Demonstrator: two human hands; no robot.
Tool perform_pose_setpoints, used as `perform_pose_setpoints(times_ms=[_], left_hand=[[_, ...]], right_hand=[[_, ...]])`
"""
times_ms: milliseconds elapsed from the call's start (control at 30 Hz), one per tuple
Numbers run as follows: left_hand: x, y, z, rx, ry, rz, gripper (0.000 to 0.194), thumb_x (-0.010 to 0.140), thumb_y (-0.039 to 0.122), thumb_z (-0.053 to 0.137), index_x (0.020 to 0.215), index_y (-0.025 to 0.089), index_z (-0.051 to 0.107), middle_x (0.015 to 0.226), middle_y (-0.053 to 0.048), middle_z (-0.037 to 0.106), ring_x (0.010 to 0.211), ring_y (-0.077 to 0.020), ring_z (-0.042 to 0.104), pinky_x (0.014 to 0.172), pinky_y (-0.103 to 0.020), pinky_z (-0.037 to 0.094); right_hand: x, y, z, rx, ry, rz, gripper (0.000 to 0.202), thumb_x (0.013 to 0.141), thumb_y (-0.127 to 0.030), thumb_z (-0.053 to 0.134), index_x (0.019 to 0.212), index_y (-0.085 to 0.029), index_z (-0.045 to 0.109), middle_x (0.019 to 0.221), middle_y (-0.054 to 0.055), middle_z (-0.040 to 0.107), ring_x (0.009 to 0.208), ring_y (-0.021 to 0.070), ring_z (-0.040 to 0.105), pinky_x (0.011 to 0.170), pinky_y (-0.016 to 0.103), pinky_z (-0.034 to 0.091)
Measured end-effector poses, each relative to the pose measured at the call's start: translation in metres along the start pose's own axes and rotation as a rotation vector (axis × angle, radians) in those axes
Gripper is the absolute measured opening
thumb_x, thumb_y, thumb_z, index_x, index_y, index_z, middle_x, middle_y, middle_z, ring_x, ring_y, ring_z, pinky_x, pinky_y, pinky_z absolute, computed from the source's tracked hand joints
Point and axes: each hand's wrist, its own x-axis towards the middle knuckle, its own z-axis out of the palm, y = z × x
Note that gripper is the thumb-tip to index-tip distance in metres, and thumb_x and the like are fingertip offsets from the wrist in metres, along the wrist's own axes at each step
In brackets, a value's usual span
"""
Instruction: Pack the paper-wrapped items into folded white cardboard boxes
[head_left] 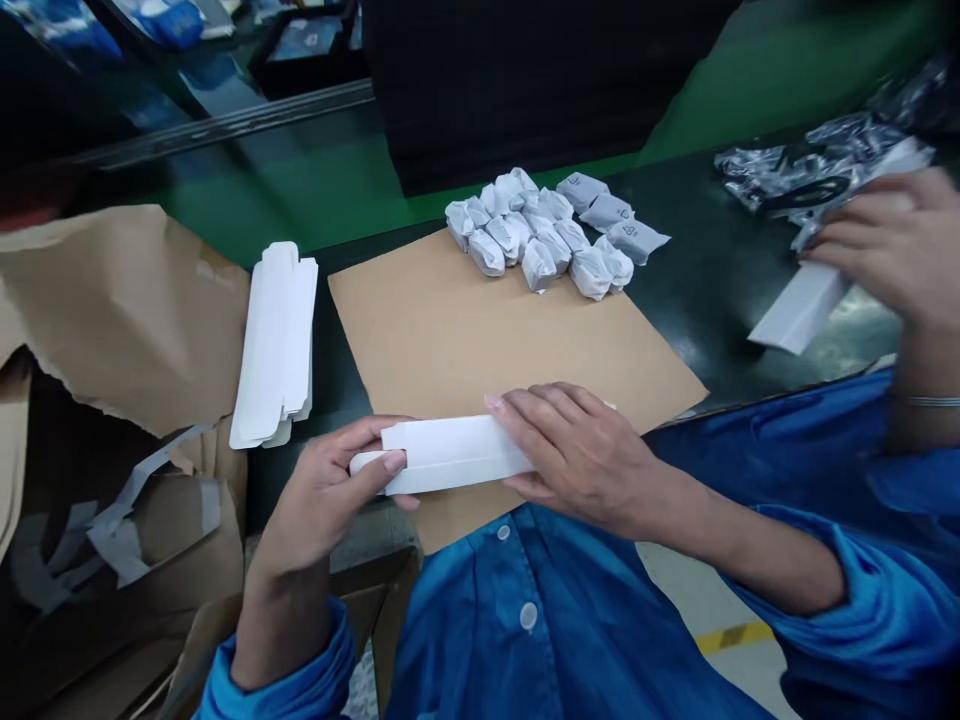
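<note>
A long white paper box (pixel 457 452) lies level between my two hands, just above the near part of a brown cardboard sheet (pixel 442 330). My left hand (pixel 334 485) grips its left end, thumb on the front by an end flap. Around the right end my right hand (pixel 574 450) is closed, its fingers over the top; that end is hidden. Beyond the box, several small white wrapped packets (pixel 536 230) sit bunched on the sheet's far edge. To the left, a stack of flat white box blanks (pixel 277 345) rests on the dark table.
At the right, a co-worker's hand (pixel 892 240) holds another white box (pixel 799 305) near crumpled clear plastic bags (pixel 817 165). A large open carton with brown paper (pixel 127 310) stands at the left. Behind the table hangs a black cloth (pixel 525 80).
</note>
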Motion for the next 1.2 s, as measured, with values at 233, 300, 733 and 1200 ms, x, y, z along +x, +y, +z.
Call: perform_pose_setpoints(times_ms=[233,300,733,1200], left_hand=[[0.018,0.011,-0.001,0.058,-0.207,0.002,0.028,0.085,0.034,0.069,0.108,0.019,0.065,0.081,-0.004,0.072,0.065,-0.0163,0.071,0.057,-0.028,0.065],[0.023,0.01,0.001,0.064,-0.192,0.026,0.027,0.084,0.034,0.07,0.104,0.018,0.066,0.08,-0.004,0.072,0.062,-0.015,0.07,0.054,-0.026,0.063],[0.032,0.012,0.005,0.471,0.197,0.223,0.009,0.074,0.014,0.065,0.075,0.02,0.072,0.075,0.001,0.073,0.067,-0.0118,0.067,0.055,-0.018,0.053],[0.038,-0.015,0.09,0.22,0.618,0.419,0.074,0.076,0.047,0.076,0.14,0.027,0.044,0.136,-0.01,0.055,0.111,-0.0265,0.063,0.092,-0.042,0.054]], right_hand=[[0.0,-0.008,0.007,-0.084,-0.011,0.0,0.048,0.096,-0.019,0.043,0.139,0.0,0.047,0.12,0.022,0.066,0.103,0.0304,0.063,0.081,0.044,0.055],[-0.002,-0.004,0.005,-0.1,0.003,-0.041,0.049,0.095,-0.019,0.046,0.139,0.002,0.047,0.118,0.023,0.066,0.1,0.0303,0.064,0.08,0.043,0.055],[0.002,-0.004,0.003,-0.217,0.071,-0.06,0.033,0.095,-0.013,0.05,0.125,-0.003,0.059,0.109,0.018,0.072,0.094,0.0259,0.068,0.08,0.038,0.058],[0.018,-0.02,-0.001,0.599,0.028,0.32,0.064,0.095,-0.051,0.057,0.143,-0.012,0.044,0.131,0.015,0.062,0.114,0.0229,0.062,0.092,0.036,0.056]])
